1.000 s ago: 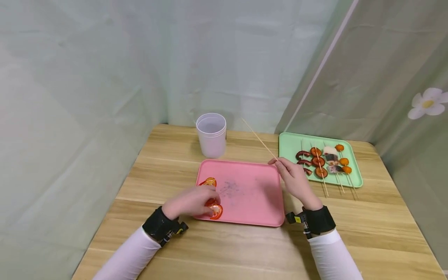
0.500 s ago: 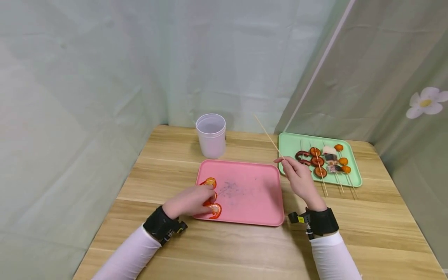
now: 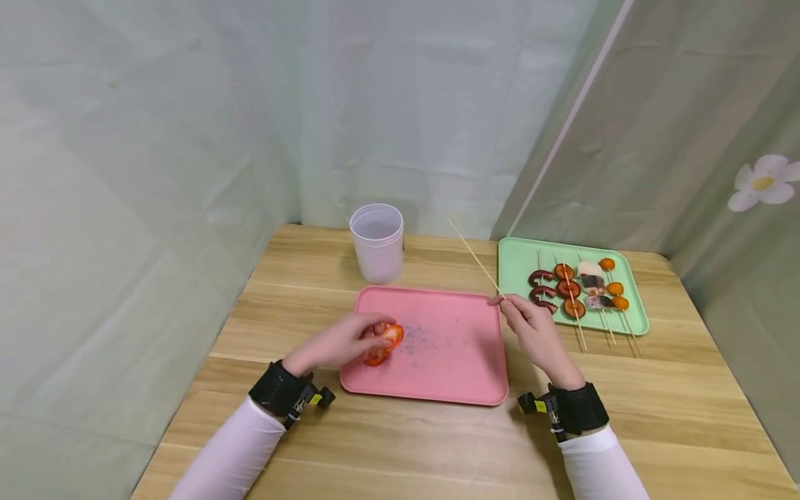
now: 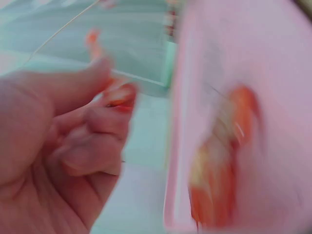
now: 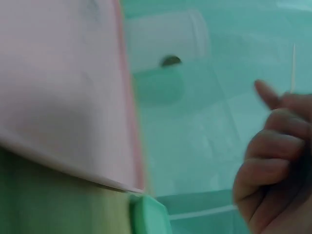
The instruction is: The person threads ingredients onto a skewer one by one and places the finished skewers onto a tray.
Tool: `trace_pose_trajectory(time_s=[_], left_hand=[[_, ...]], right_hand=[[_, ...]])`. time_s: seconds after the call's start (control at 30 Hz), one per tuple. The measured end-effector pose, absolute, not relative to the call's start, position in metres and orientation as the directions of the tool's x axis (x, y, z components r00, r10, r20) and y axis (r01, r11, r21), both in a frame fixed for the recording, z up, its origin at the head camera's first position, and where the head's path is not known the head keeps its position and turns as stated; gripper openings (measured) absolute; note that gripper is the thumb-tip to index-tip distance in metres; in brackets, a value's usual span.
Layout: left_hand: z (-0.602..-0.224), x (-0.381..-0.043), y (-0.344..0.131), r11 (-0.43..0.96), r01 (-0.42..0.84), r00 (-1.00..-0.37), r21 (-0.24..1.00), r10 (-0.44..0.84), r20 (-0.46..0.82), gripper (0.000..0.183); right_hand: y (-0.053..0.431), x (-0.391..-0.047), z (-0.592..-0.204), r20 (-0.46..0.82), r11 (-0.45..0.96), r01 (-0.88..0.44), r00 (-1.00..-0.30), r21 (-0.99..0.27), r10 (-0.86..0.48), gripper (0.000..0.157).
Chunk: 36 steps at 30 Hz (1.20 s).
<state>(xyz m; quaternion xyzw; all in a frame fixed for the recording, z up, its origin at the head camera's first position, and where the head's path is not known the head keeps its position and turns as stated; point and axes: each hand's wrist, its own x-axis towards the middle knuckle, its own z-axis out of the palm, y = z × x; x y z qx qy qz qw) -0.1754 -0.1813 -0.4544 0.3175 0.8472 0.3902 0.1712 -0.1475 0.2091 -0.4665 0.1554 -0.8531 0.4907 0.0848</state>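
My left hand (image 3: 344, 339) pinches an orange-red shrimp (image 3: 394, 335) between thumb and fingers, raised over the left part of the pink tray (image 3: 456, 361). In the blurred left wrist view, more shrimp (image 4: 214, 180) lie on that tray below the hand; from the head, the hand partly hides them. My right hand (image 3: 531, 330) grips a thin bamboo skewer (image 3: 473, 253) near its lower end, beside the tray's right edge. The bare skewer slants up to the left, its far tip in the air. Curled fingers (image 5: 268, 146) show in the right wrist view.
A white bucket (image 3: 378, 253) stands behind the pink tray. At the back right, a green tray (image 3: 515, 260) bears loaded skewers: octopus tentacles (image 3: 542, 292), mushroom slices (image 3: 568, 289), fish pieces (image 3: 590, 278) and orange balls (image 3: 615, 288). Some skewer ends overhang its front. Curtains enclose the table.
My left hand has lifted a shrimp off the pink tray and raised it slightly. The right hand, still gripping the skewer, has shifted a little right and down, and the skewer's angle varied.
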Motion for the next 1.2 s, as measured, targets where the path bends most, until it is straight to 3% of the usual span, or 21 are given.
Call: trace_pose_trajectory(time_s=[0.07,0.17,0.27,0.53,0.8,1.2], left_hand=[[-0.451,-0.18,-0.178,0.391,0.222,-0.813,0.893,0.579,-0.052,0.037],[-0.445,-0.184,-0.17,0.193,-0.007,-0.894,0.981,0.439,-0.092,0.042],[-0.442,-0.188,-0.162,0.064,-0.078,-0.925,0.995,0.367,-0.096,0.041],[-0.44,-0.188,-0.151,-0.131,-0.077,-0.951,0.988,0.308,-0.034,0.036],[-0.446,-0.189,-0.152,-0.103,-0.031,-0.949,0.994,0.317,0.003,0.032],[-0.444,-0.186,-0.151,-0.167,-0.059,-0.951,0.984,0.308,-0.005,0.03]], right_hand=[[0.209,-0.142,-0.47,0.302,0.42,-0.399,-0.911,-0.815,-0.28,0.026],[0.21,-0.137,-0.473,0.28,0.342,-0.441,-0.859,-0.83,-0.429,0.026],[0.211,-0.136,-0.475,0.234,0.323,-0.431,-0.833,-0.843,-0.502,0.027],[0.211,-0.138,-0.475,0.242,0.358,-0.433,-0.85,-0.827,-0.468,0.027],[0.21,-0.138,-0.474,0.242,0.373,-0.426,-0.861,-0.824,-0.448,0.027],[0.211,-0.136,-0.471,0.256,0.382,-0.451,-0.849,-0.807,-0.462,0.028]])
